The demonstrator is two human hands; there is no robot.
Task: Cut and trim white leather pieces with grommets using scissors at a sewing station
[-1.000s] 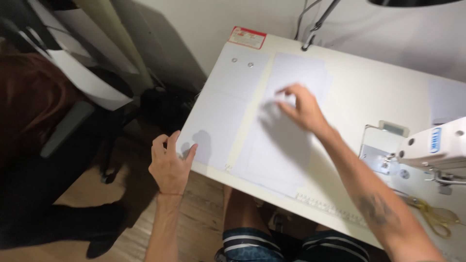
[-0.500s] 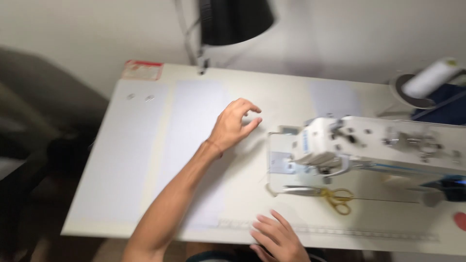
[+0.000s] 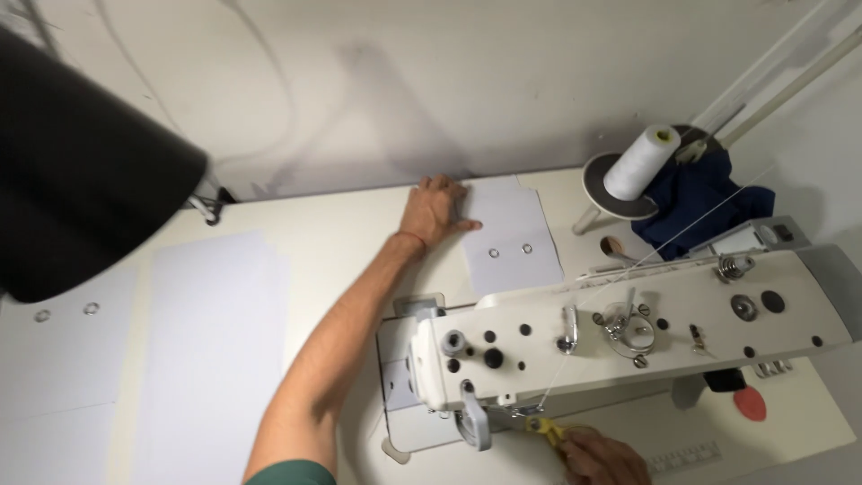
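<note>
My left hand (image 3: 435, 210) lies flat, palm down, on the left corner of a white cut piece with two metal eyelets (image 3: 512, 241), far back on the table near the wall. Its fingers are spread and grip nothing. My right hand (image 3: 603, 460) is at the bottom edge, in front of the white sewing machine (image 3: 628, 337). Its fingers are curled on the yellow handles of a pair of scissors (image 3: 547, 429). The scissor blades are hidden under the machine head.
More white pieces (image 3: 211, 341) lie at the left, one with two eyelets (image 3: 65, 313). A black lamp shade (image 3: 81, 180) hangs over the left. Behind the machine stand a white thread cone (image 3: 640, 162) and navy cloth (image 3: 700, 202). A red disc (image 3: 750, 404) sits on the table at the right.
The view swung right and closer to the machine. My left hand slid from the middle of the table to the eyelet piece at the back. My right hand reached the scissors.
</note>
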